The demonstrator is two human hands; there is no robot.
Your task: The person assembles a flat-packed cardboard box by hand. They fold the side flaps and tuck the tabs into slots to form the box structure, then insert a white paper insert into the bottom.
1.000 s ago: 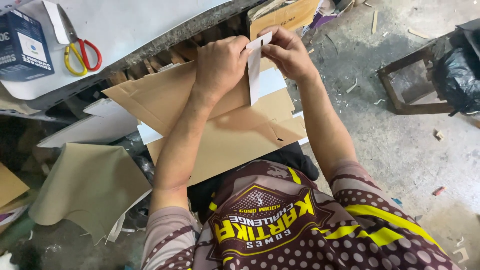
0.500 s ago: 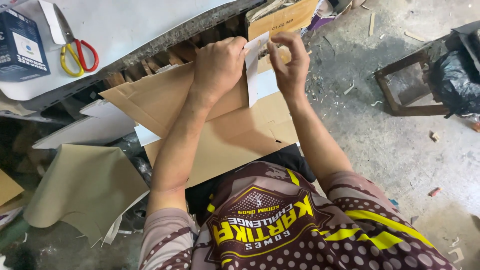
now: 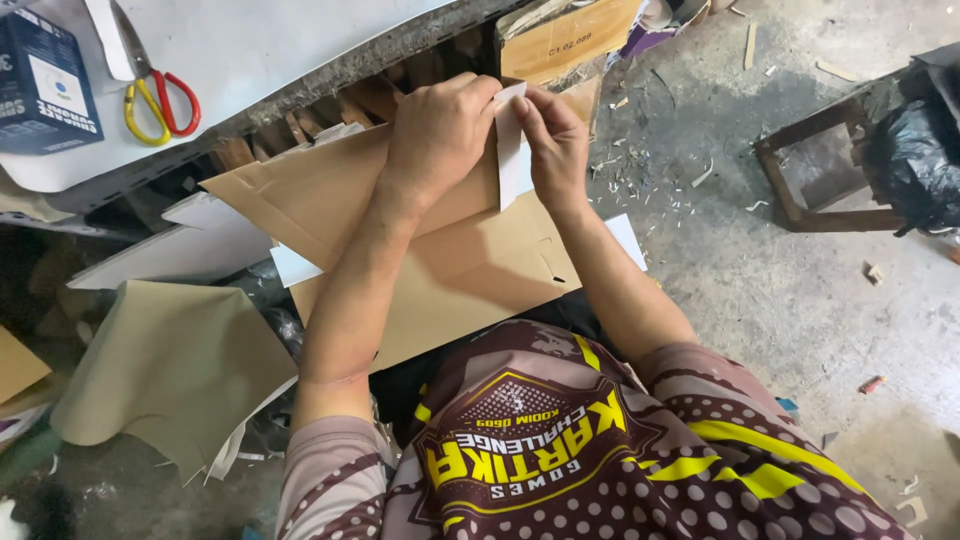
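Your right hand (image 3: 556, 140) has shifted lower on the white strip (image 3: 513, 150) since earlier.
Both hands, left hand (image 3: 440, 135) included, pinch it closed-fingered above the brown cardboard (image 3: 440, 260), frame centre; pressing it flat looks next.

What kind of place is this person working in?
Probably a small packaging or box-making workshop: brown cardboard sheets lie on the lap, scissors rest on the worktable, and scraps litter the concrete floor.

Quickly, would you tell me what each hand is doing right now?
Left hand: closed, pinching the white strip.
Right hand: closed, pinching the same strip.
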